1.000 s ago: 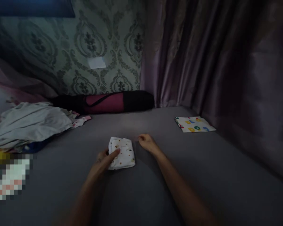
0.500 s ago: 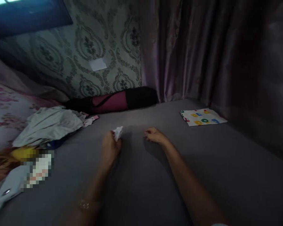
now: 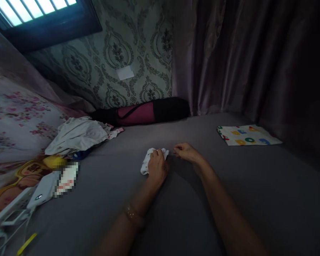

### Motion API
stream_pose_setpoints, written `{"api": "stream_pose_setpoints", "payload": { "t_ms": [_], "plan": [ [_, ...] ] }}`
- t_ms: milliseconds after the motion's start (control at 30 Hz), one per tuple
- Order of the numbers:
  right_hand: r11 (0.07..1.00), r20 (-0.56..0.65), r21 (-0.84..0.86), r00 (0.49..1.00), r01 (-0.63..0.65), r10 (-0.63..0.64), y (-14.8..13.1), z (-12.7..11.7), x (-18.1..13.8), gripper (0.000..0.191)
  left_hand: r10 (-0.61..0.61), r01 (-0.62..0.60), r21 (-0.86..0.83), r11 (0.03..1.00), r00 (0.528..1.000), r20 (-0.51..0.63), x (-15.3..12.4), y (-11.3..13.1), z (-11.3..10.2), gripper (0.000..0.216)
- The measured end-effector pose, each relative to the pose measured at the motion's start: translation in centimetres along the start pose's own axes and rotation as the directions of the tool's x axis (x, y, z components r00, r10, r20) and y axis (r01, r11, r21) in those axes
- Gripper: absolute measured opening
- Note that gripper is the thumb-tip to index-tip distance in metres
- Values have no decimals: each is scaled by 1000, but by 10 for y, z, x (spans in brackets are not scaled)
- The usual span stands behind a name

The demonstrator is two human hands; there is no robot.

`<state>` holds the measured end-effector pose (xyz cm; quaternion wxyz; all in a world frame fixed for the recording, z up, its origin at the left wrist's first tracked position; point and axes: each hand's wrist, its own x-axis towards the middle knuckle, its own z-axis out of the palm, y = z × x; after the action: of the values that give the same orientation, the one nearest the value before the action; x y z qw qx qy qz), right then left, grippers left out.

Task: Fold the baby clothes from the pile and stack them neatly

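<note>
My left hand (image 3: 156,167) is closed around a small white cloth with coloured spots (image 3: 146,161), bunched up in my fingers just above the grey bed sheet (image 3: 176,213). My right hand (image 3: 186,153) rests on the sheet right beside it, fingers curled loosely with nothing visible in them. A bracelet sits on my left wrist.
A folded white cloth with coloured letters (image 3: 246,135) lies at the right near the curtain. A heap of pale clothes (image 3: 77,135) lies at the left by a flowered pillow. A dark and magenta rolled bag (image 3: 146,112) lies along the wall. A white device (image 3: 44,186) sits at the lower left.
The folded cloth that lay flat under my left fingers is now gathered and lifted in my left hand. My right hand has stayed beside it. The view has swung left and up.
</note>
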<state>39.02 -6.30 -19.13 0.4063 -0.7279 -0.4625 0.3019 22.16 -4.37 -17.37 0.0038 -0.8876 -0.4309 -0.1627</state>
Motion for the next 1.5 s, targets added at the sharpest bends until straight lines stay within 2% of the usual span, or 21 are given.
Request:
{"api": "stream_pose_setpoints", "payload": {
  "t_ms": [167, 267, 333, 433, 500, 567, 633, 700, 933, 1167, 1300, 1367, 1433, 1500],
  "plan": [
    [1000, 24, 5, 1000, 11, -11, -10, -6, -9, 16, 72, -74, 43, 996, 996, 52, -6, 11, 0, 16],
    [1000, 24, 4, 1000, 5, -5, -14, -9, -13, 16, 142, -144, 14, 990, 986, 89, -10, 8, -3, 29],
    [1000, 20, 4, 1000, -5, 5, -14, -10, -14, 15, 184, -179, -66, 982, 979, 82, -6, -2, -7, 34],
    [1000, 8, 7, 1000, -13, 13, -13, -9, -14, 14, 168, -161, -210, 964, 986, 16, 9, -27, -11, 32],
    [1000, 0, 14, 1000, -9, 9, -11, -8, -13, 13, 188, -192, -230, 954, 981, -39, 23, -46, -12, 34],
    [1000, -7, 20, 1000, -4, 4, -10, -7, -11, 13, 317, -320, -190, 928, 947, -43, 33, -61, -8, 33],
    [1000, -16, 29, 1000, 7, -7, -9, -6, -10, 13, 432, -427, -137, 894, 902, 6, 37, -67, 0, 35],
    [1000, -21, 30, 1000, 10, -9, -10, -7, -10, 12, 468, -462, -97, 882, 881, 63, 35, -63, 8, 39],
    [1000, 11, 4, 1000, -29, 29, -15, -9, -15, 13, 413, -403, -88, 911, 894, 176, 17, -38, 26, 53],
    [1000, 5, -1, 1000, -27, 27, -14, -8, -14, 11, 387, -378, -82, 922, 893, 231, 18, -37, 32, 53],
    [998, 38, -27, 998, -56, 57, -17, -9, -16, 13, 392, -354, -172, 919, 867, 309, 28, -43, 23, 57],
    [997, 48, -37, 996, -71, 73, -18, -8, -17, 14, 342, -286, -231, 930, 903, 260, 33, -51, 12, 58],
    [996, 51, -33, 995, -85, 86, -19, -8, -17, 13, 232, -192, -238, 952, 961, 153, 34, -62, 3, 58],
    [995, 57, -15, 994, -96, 97, -20, -7, -17, 11, 156, -132, -208, 969, 982, 104, 31, -72, 0, 58]
  ]
}}
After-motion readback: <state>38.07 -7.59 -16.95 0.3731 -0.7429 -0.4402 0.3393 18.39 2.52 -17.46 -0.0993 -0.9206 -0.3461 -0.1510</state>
